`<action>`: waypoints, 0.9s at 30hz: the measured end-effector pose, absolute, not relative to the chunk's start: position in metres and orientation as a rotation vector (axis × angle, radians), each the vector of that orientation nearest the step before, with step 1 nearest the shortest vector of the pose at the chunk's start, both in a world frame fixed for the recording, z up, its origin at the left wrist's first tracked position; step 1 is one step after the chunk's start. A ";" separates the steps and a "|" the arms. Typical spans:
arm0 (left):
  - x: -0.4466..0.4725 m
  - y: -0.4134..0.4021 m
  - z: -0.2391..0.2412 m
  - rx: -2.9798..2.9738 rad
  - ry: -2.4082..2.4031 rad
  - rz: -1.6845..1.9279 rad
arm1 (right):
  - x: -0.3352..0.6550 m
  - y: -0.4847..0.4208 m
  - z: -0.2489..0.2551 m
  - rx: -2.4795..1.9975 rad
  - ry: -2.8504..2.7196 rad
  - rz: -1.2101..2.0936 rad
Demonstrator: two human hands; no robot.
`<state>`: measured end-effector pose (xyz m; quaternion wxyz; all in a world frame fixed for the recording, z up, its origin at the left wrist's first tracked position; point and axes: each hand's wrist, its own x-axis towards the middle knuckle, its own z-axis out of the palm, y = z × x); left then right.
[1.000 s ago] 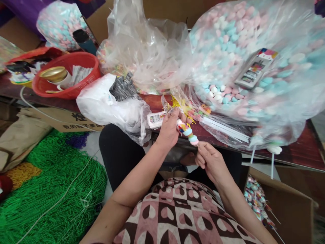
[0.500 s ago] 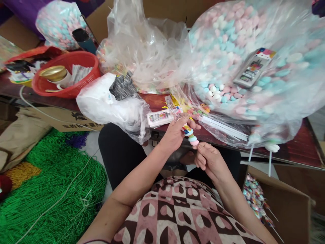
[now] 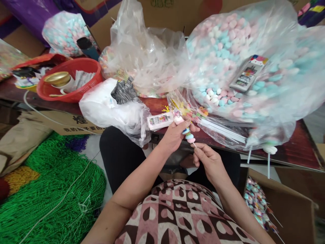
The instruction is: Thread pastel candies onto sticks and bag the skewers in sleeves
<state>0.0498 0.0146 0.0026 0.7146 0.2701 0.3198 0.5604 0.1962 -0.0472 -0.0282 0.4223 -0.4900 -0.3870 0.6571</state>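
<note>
Perhaps too hard a tug could slide pieces off the pastel stacked-sweet skewer [image 3: 189, 137] by the near edge of the dark-red, wood-grained tabletop [image 3: 307, 146]: the left hand [image 3: 172, 136] grips its upper part, the right hand [image 3: 207, 156] pinches its thin pale stick [image 3: 194, 145]

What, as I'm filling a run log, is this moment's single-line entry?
left hand: holds colourful skewer | right hand: pinches its stick | nearby: printed packets on table | behind: bagged pastel pieces
</note>
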 end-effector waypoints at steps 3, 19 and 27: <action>0.042 0.016 0.012 0.666 0.683 1.205 | 0.200 -0.048 -0.029 -1.252 -0.998 1.586; 0.035 0.031 0.036 0.392 0.753 1.451 | 0.202 -0.048 -0.030 -1.408 -1.185 1.178; 0.037 0.033 0.023 0.448 0.688 1.417 | 0.206 -0.053 -0.030 -1.278 -1.121 1.547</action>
